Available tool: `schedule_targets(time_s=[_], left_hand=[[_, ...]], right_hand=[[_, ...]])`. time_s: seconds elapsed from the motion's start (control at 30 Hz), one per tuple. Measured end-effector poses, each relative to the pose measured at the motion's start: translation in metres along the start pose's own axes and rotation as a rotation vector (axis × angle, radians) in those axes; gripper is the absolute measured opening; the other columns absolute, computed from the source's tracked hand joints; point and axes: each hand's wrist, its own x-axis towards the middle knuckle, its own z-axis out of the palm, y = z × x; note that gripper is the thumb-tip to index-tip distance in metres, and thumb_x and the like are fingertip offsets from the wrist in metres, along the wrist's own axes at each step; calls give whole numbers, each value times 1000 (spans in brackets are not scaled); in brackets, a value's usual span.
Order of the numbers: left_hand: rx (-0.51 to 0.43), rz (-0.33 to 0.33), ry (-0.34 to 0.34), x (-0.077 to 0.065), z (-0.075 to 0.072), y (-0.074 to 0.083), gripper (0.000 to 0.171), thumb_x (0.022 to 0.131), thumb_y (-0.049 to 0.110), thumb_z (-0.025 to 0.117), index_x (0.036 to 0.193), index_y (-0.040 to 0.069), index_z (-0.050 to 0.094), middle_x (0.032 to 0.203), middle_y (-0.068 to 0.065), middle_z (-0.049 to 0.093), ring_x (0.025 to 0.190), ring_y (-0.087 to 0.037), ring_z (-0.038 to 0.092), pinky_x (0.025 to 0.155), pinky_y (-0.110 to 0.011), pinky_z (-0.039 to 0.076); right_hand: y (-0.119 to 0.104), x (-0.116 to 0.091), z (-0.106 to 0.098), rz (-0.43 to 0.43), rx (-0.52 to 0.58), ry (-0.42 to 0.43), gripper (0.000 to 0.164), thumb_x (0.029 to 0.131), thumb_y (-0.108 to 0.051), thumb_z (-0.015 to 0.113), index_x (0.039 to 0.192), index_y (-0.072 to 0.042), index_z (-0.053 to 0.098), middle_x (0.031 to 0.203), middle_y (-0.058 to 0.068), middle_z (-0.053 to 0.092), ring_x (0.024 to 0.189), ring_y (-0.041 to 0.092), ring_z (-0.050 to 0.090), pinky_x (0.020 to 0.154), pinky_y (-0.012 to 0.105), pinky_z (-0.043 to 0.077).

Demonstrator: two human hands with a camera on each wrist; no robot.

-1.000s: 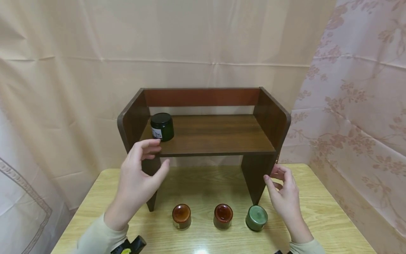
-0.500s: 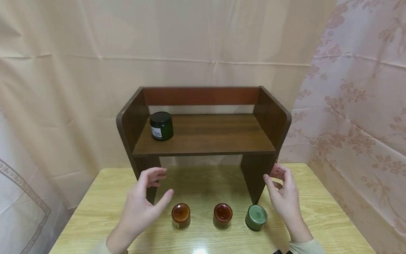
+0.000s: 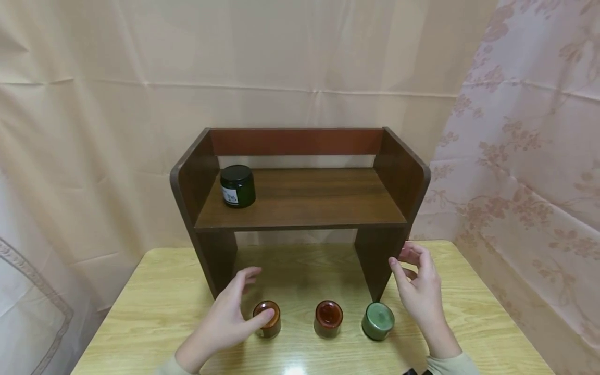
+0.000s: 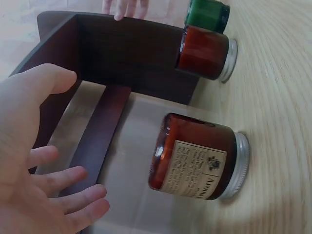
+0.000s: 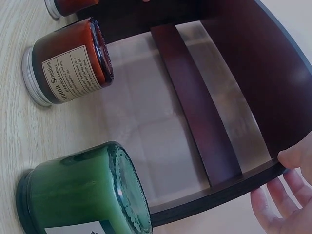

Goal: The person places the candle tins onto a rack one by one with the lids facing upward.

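Observation:
My left hand (image 3: 229,317) is over the table with thumb and fingers spread around the leftmost amber candle jar (image 3: 272,329). A gap separates that hand from the jar in the left wrist view, where the labelled jar (image 4: 200,156) stands upside down on its silver lid. My right hand (image 3: 422,289) grips the front edge of the shelf's right side panel (image 5: 219,192), thumb on one face and fingers on the other. Between the hands stand a reddish-brown candle jar (image 3: 328,319) and a green candle jar (image 3: 377,322), both upside down. The dark wooden shelf (image 3: 319,200) stands behind them.
A dark green jar (image 3: 238,187) with a black lid and white label stands at the left of the shelf board. Beneath everything is a light wooden table (image 3: 154,291). Beige cloth (image 3: 300,57) hangs behind, and flowered cloth (image 3: 525,172) hangs on the right.
My left hand has come down from in front of the dark green jar on the shelf to the leftmost amber candle jar. The right hand has stayed at the side panel.

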Motion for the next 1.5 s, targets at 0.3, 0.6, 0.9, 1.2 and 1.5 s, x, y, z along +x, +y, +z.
schedule_targets(time_s=[0.3, 0.6, 0.9, 1.2, 1.5], left_hand=[[2, -28, -14, -2, 9, -8, 86, 89, 39, 92, 157, 11, 47, 158, -5, 57, 138, -33, 61, 109, -60, 55], [-29, -68, -93, -5, 10, -21, 90, 88, 38, 94, 159, 13, 44, 160, -6, 54, 140, -38, 58, 113, -61, 51], [-22, -4, -94, -7, 11, -33, 79, 92, 30, 91, 156, 15, 47, 154, -4, 61, 133, -36, 63, 106, -56, 57], [-2, -10, -152, -12, 14, -38, 83, 90, 40, 92, 157, 18, 47, 150, -10, 63, 130, -32, 64, 104, -54, 58], [16, 7, -182, -14, 24, -43, 86, 87, 36, 95, 155, 13, 48, 147, -9, 65, 133, -33, 63, 108, -56, 55]], right_hand=[[0, 2, -2, 3, -8, 4, 46, 96, 10, 78, 137, 7, 57, 115, 19, 68, 103, -8, 60, 82, 3, 51], [-1, 7, -1, 12, -11, -4, 45, 97, 7, 77, 137, 6, 57, 116, 20, 68, 104, -8, 60, 82, 3, 51], [-1, 7, 5, 17, 34, -4, 46, 96, 9, 78, 137, 7, 57, 116, 20, 68, 102, -7, 60, 81, 4, 52], [-2, 5, 5, 38, 39, -20, 43, 98, 8, 76, 136, 6, 56, 118, 18, 68, 104, -5, 62, 83, 4, 52], [-2, 1, -1, 46, 37, -17, 44, 98, 8, 76, 137, 7, 56, 118, 20, 68, 103, -6, 61, 84, 4, 52]])
